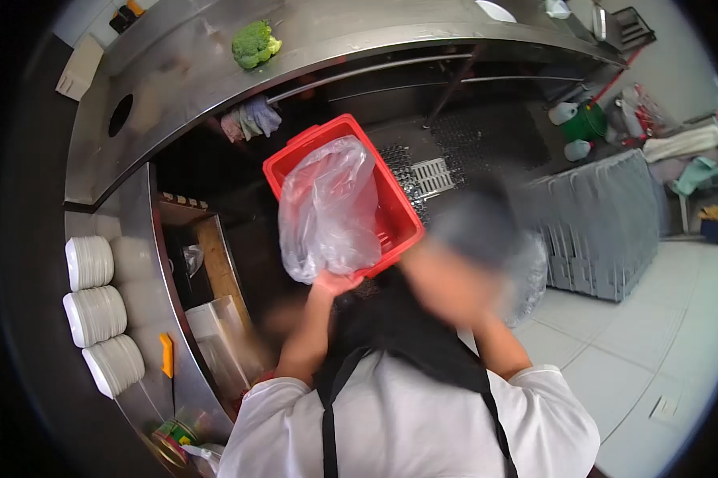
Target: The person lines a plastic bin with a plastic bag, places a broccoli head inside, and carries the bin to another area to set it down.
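At near edge of red crate [389,177], left hand [337,283] curls closed on clear bag [327,211], perhaps so it won't slip; bag drapes over crate's left edge. Right hand [434,279] blurred beside near right corner, grip cannot be told.

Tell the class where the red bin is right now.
In the head view, the red bin is just above and slightly left of centre, with the left hand at its near edge and the steel counter beyond it.
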### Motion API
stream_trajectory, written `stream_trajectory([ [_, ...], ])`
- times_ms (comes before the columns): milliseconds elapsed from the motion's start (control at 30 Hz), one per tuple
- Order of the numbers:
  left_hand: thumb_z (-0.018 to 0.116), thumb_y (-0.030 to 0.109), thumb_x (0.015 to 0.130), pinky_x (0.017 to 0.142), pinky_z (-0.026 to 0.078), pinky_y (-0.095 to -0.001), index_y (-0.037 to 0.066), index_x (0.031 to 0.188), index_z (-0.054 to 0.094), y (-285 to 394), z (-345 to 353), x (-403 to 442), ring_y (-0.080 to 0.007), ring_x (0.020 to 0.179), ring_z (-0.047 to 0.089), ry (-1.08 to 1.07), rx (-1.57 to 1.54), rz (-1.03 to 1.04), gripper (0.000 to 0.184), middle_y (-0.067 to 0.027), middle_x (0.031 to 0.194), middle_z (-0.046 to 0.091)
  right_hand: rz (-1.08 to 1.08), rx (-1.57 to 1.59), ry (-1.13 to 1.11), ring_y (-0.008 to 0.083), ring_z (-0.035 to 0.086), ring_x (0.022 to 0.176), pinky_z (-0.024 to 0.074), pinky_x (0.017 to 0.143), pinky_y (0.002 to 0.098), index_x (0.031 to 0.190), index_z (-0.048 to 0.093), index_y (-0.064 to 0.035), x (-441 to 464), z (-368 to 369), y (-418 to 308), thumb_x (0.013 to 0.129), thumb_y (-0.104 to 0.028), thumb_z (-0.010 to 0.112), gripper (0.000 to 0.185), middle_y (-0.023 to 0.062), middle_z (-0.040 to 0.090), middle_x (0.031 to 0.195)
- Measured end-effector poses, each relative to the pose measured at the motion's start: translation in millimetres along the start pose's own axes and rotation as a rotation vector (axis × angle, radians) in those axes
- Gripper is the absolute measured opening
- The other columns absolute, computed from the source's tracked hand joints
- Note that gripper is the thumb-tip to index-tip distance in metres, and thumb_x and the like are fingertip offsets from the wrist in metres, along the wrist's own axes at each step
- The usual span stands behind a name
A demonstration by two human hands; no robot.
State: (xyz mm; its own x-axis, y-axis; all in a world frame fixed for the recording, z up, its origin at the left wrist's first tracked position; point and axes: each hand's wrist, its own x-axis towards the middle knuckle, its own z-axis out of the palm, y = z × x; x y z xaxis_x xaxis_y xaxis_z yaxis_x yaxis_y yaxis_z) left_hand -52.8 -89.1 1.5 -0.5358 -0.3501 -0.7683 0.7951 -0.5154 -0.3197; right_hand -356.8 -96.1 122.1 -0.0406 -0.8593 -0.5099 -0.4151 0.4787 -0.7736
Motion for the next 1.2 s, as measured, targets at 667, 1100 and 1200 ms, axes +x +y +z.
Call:
stream_trajectory([
  [667,0.051,0.068,0.08,0.093,0.042,-0.0445,0.001,0.142,0.019,87,12,-69,-0.0317,0.11,0.049,0.456,0.677,0.337,0.097,-0.0211,0.13,0.041,-0.29,-0.336,0.06,0.0395,0.059,0.081,0.047,0.072,0.05,0.106,0.053,-0.0089,211,151,149,0.074,-0.009,0.061,0.032,0.0205,0.055,0.092],
  [1100,0.069,0.015,0.077,0.078,0.05,-0.0335,0.0,0.123,0.048,289,88,45,-0.0201,0.09,0.061,0.579,1.841,0.832,0.053,-0.0113,0.103,0.064,0.315,0.331,0.327,0.0094,0.052,0.064,0.0452,0.06,0.0272,0.088,0.06,-0.0035,148,68,49,0.092,-0.027,0.055,0.024,-0.0004,0.059,0.074],
  [1200,0.067,0.018,0.078,0.08,0.048,-0.0327,0.003,0.122,0.05,319,60,23,-0.0213,0.091,0.062,0.528,1.794,0.772,0.05,-0.0132,0.104,0.064,0.262,0.204,0.648,0.0097,0.052,0.071,0.0433,0.068,0.0258,0.089,0.06,-0.0001,154,30,61,0.094,-0.022,0.052,0.024,0.0017,0.061,0.078],
])
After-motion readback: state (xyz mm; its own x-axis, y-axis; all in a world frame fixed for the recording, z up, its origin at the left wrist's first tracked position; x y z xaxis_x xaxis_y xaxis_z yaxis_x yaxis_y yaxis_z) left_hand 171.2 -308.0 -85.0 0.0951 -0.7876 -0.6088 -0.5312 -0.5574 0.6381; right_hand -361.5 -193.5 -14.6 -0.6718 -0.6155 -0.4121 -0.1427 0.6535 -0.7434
